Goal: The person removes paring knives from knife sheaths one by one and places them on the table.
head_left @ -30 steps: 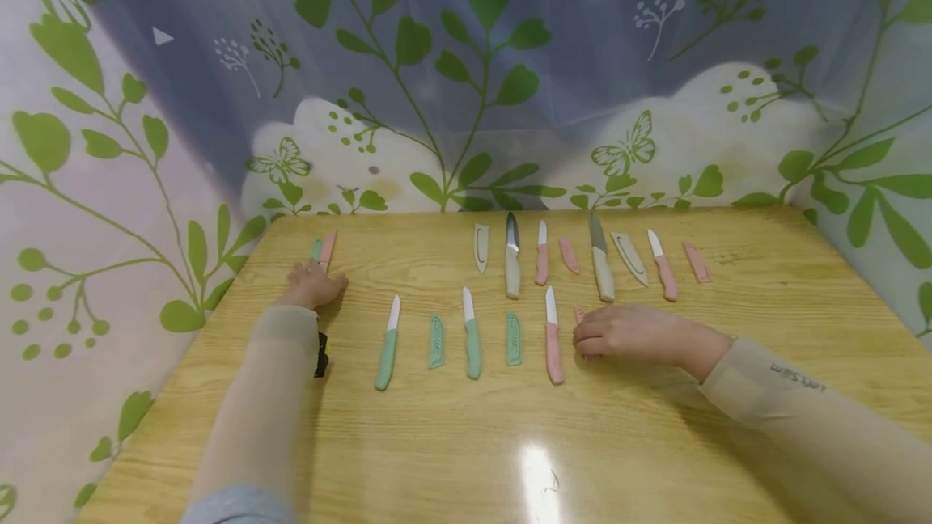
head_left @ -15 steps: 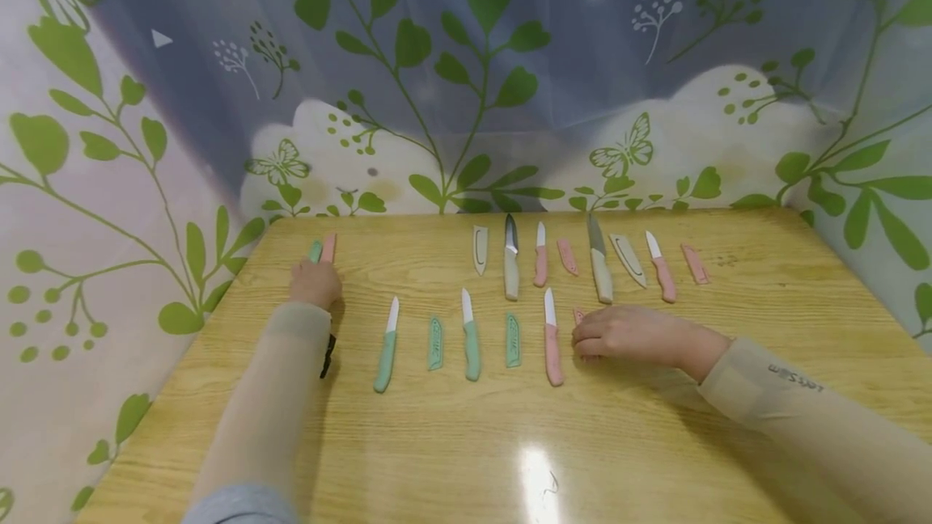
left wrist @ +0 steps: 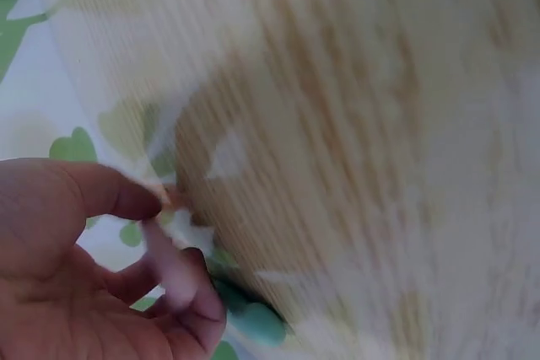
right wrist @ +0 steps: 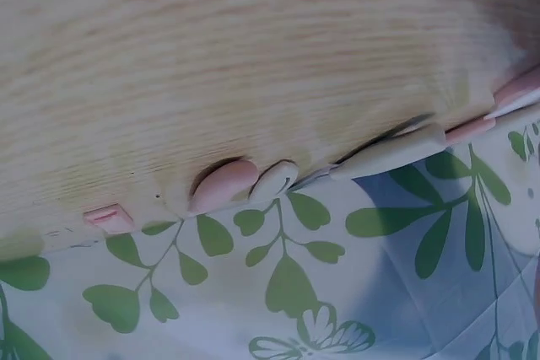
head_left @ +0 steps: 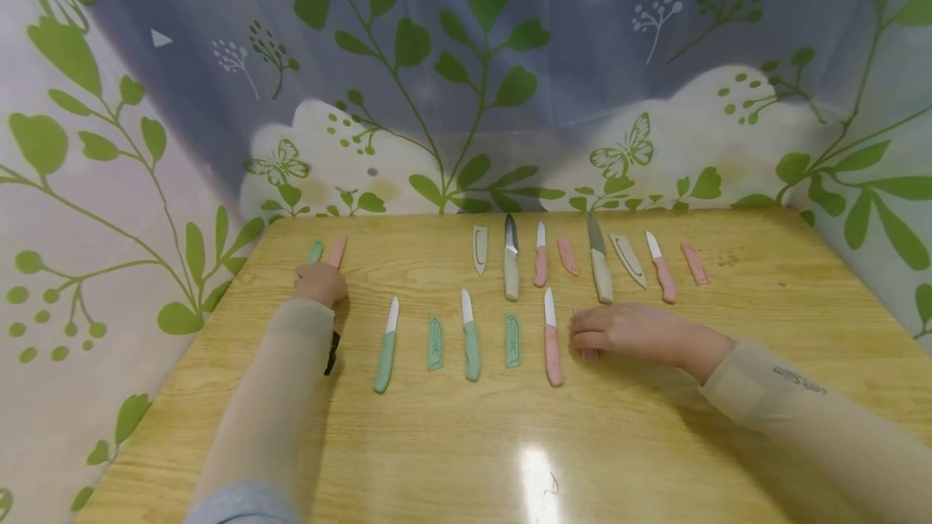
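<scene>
My left hand is at the table's far left and pinches a slim pink handle between thumb and finger. Beside it lies a green handle, its rounded end showing below my fingers in the left wrist view. My hand hides the lower parts of both. Bent fingers of my right hand grip a small pink knife sheath, mostly covered. Left of that hand lie a pink knife, a green sheath, a green knife, another green sheath and another green knife, blades bare.
A back row holds beige knives, beige sheaths, pink knives and pink sheaths. Patterned cloth stands behind the wooden table.
My left hand has closed round the pink handle and shifted it slightly right, away from the green one. My right hand has stayed nearly in place; more of the pink sheath shows under its fingers.
</scene>
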Motion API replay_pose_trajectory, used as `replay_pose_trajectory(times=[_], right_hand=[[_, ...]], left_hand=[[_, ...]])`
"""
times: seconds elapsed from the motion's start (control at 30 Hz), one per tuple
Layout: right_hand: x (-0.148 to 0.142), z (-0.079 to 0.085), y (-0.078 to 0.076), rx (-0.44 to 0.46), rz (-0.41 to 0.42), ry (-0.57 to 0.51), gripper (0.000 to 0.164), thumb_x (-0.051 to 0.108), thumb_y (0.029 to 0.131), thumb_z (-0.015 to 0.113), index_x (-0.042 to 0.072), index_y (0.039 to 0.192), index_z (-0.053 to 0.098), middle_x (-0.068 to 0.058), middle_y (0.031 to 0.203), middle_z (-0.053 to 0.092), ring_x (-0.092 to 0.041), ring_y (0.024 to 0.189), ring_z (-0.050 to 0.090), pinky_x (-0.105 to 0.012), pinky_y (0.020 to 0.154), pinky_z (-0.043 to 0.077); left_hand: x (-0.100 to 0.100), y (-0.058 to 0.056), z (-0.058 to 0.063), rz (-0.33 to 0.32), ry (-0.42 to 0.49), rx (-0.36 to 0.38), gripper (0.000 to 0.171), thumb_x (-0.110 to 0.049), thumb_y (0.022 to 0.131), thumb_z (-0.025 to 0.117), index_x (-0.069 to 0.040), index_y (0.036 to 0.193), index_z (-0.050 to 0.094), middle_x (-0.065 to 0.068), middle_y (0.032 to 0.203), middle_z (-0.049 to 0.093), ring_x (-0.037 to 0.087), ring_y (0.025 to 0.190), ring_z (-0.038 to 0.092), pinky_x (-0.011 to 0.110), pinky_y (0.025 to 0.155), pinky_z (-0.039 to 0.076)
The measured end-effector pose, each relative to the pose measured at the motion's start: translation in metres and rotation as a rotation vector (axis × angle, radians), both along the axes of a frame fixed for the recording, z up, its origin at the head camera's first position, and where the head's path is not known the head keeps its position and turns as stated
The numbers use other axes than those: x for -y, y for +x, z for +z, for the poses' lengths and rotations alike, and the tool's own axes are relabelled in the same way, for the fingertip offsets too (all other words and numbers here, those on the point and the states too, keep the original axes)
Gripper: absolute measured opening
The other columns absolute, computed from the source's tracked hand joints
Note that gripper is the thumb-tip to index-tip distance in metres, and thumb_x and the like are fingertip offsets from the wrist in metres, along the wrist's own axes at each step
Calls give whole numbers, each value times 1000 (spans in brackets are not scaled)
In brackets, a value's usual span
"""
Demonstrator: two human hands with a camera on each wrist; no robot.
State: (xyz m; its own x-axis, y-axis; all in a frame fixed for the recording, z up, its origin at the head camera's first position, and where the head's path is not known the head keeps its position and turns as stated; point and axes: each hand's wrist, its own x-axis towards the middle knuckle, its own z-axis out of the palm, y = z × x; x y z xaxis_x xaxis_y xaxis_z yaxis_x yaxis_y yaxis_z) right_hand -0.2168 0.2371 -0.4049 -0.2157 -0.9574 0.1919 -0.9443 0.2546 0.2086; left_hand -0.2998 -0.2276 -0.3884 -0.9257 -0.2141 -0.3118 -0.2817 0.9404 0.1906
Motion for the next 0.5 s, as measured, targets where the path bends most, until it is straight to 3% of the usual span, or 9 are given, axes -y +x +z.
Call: replay_pose_trajectory(times=[0.07,0.17,0.23,0.3,0.4,0.5], right_hand=[[-1,0,-1,-22,-11,-49,33,-4,74,73,8,105,67,-5,110,67,-23,105,65,-34,84,55],[-3,3,-2,-29,-63,-129,42,-2,69,80,3,109,66,-9,111,67,-25,104,65,-35,83,55],[-4,7,-2,-23,-122,-172,50,1,67,83,0,113,64,-13,115,66,-29,106,64,-37,83,55],[-6,9,-1,-21,-176,-208,58,4,66,85,-3,118,62,-17,119,65,-32,107,64,-39,83,55],[-7,7,0,-52,-243,-244,63,13,67,84,-5,122,60,-21,122,63,-35,110,62,-42,85,54],[-6,6,4,-89,-326,-244,70,22,71,82,-8,128,54,-24,127,59,-38,114,59,-46,89,52]], left_hand=[[0,-1,-1,16,15,4,57,-10,96,35,30,134,22,48,139,23,57,128,35,56,105,38],[4,0,-3,42,54,-47,52,-10,98,30,27,135,25,43,138,33,52,124,43,54,100,43],[3,2,0,107,104,-105,47,-10,99,30,22,133,33,37,135,42,44,108,55,48,88,49],[2,4,3,106,131,-150,44,-8,99,30,17,135,39,32,142,41,36,89,57,40,71,50],[-7,6,10,23,145,-199,42,-8,102,31,12,138,40,30,145,40,24,73,49,29,56,40],[-22,12,20,-91,152,-263,42,-12,106,30,12,138,40,31,129,51,22,70,47,26,53,37]])
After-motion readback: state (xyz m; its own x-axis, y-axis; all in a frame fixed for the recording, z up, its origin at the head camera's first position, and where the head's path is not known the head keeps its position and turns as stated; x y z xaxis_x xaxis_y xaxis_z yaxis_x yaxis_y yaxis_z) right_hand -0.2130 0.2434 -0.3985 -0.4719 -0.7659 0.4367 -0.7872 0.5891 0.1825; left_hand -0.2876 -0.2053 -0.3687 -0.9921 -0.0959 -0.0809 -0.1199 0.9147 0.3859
